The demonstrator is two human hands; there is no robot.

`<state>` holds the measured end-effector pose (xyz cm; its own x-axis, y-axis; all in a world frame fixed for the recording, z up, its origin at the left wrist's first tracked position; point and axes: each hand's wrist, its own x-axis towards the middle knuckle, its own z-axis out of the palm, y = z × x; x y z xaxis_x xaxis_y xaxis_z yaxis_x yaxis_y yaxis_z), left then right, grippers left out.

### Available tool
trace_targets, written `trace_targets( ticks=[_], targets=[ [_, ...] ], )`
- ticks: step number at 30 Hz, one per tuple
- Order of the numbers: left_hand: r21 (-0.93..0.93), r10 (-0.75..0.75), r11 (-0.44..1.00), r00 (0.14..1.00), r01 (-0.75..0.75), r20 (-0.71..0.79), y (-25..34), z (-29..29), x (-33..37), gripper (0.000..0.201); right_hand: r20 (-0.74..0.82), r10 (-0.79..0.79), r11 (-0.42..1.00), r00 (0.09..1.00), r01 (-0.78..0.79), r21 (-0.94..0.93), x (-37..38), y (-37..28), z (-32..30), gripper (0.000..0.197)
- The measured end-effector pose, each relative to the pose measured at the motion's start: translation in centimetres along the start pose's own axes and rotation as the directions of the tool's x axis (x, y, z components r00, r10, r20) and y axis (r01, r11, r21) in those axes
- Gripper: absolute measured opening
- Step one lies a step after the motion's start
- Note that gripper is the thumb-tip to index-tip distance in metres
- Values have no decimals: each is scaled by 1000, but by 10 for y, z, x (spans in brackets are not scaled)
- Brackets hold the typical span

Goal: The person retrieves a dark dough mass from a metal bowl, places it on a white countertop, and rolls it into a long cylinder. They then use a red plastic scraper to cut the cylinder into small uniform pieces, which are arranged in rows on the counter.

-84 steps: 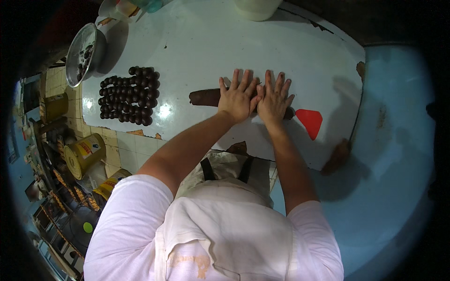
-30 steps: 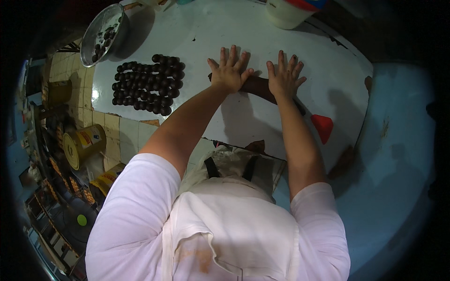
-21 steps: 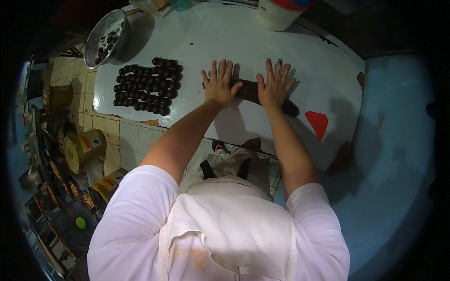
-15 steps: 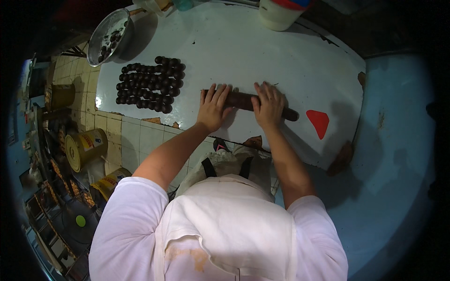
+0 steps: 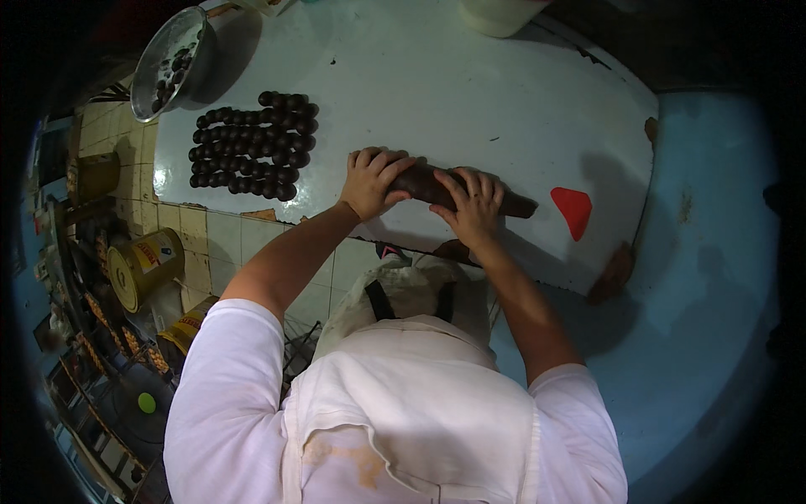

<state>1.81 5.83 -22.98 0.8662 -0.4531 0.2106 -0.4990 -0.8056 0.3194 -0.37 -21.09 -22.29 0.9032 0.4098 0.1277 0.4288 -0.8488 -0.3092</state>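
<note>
A thick log of dark brown dough (image 5: 422, 181) lies across the white tabletop, slanting down a little to the right. My left hand (image 5: 369, 185) is curled over its left end, fingers on the far side and thumb on the near side. Round the log's right half grips my right hand (image 5: 473, 206), with the narrower right end sticking out past it. A red, triangle-shaped flat scraper (image 5: 573, 212) lies to the right of the log. Left of my hands, several rows of round dark brown balls (image 5: 252, 139) sit close together on the table.
A metal bowl (image 5: 140, 80) with white powder and dark balls stands at the table's far left corner. A whitish tub (image 5: 501, 15) is at the far edge. The white table (image 5: 420, 92) has chipped edges. Yellow buckets (image 5: 144, 267) stand on the tiled floor at left.
My fingers, flatter on the log before, now curl round it, and my hands are closer together. The log looks thicker in the middle. The whole view has shifted slightly.
</note>
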Motion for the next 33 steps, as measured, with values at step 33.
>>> trace_targets(
  ticks=[33],
  targets=[
    [-105,-142,982,978,159,152,81,-39,-69,84,-56,86,987,995,-77,139,-105,-31,-25,51]
  ],
)
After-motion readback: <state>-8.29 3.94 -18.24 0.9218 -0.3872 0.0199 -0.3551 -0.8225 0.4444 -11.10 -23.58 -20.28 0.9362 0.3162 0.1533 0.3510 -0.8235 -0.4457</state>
